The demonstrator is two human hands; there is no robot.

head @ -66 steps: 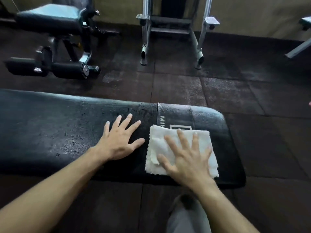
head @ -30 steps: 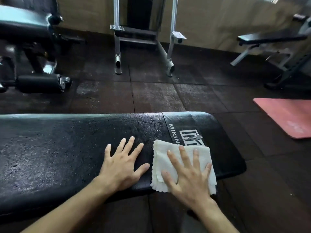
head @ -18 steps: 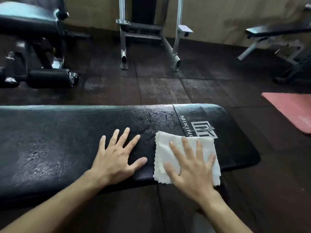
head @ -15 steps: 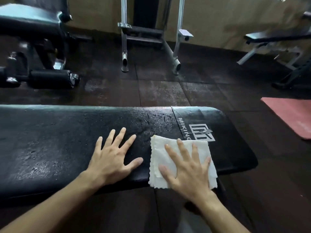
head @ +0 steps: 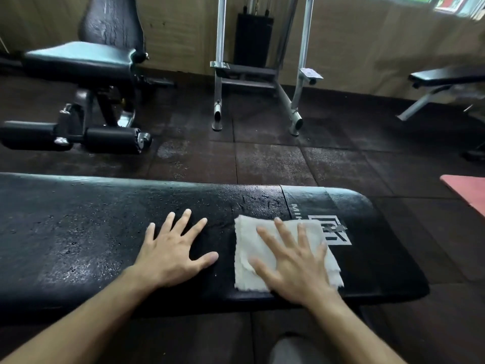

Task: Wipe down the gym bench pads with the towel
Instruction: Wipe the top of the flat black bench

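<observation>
While pressing flat on the folded white towel (head: pixel 265 254) with spread, straight fingers, right hand (head: pixel 295 269) pins rather than grips it, near the logo end of the black bench pad (head: pixel 78 232). Left hand (head: pixel 172 254) just beside, palm down on bare vinyl, fingers fanned, holding nothing, bracing. Best done, by judgement: keep even palm pressure, sweep in long overlapping passes toward the far left, where droplets and damp speckle show; refold to a fresh face once soiled; cover the near edge and the rounded end too. No containers in view, so nothing to report inside any. Farther out: seated machine (head: pixel 86 61), cable-station frame (head: pixel 262 74), second bench (head: pixel 446 80), red mat (head: pixel 469 193) on dark floor tiles.
</observation>
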